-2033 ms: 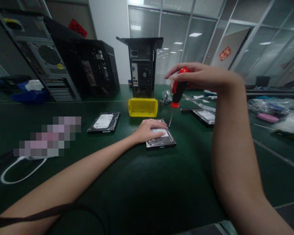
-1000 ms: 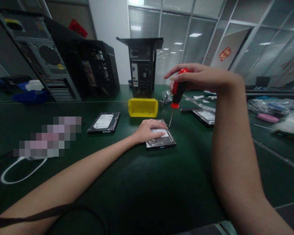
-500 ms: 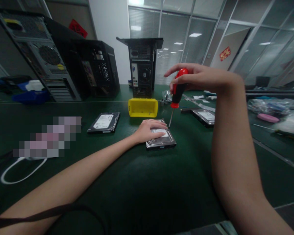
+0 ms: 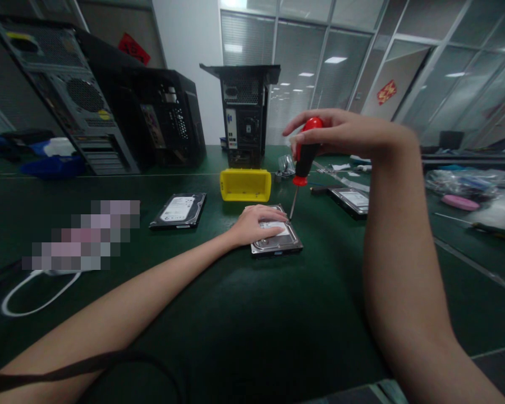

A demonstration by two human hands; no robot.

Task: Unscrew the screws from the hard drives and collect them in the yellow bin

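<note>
- Two hands engaged on one hard drive (image 4: 284,242); it is laid label-up on the green tabletop (image 4: 244,314), mid-view.
- Key relation: the red-and-black screwdriver (image 4: 306,160) is stood at the drive's right edge, toward the far corner. Its tip is placed below and slightly left of the right hand (image 4: 336,132).
- Axes: screwdriver is held near upright, handle end leaned to the right. Drive's long axis is pointed roughly away from the wearer.
- Nearer hand: drive is touched directly by the left hand (image 4: 258,221); right hand is held well above it, linked only through the tool.
- Right grip: closed around the screwdriver handle from above, wrist bent sharply; one finger is stuck out leftward, off the handle.
- Left grip: unclenched, palm down, fingers laid across the drive's top, thumb spread apart. Label is partly covered. No pinch on the drive's sides can be seen.
- Screw under the tip: can't be made out, too small; contact looks likely, seating can't be confirmed.
- Nearby: yellow bin (image 4: 246,193) is set just beyond the drive. Second hard drive (image 4: 179,209) is laid well off to the left; third hard drive (image 4: 351,199) is set to the right, partly hidden by the right forearm.
- Behind: black PC tower (image 4: 244,112) is stood past the bin.
</note>
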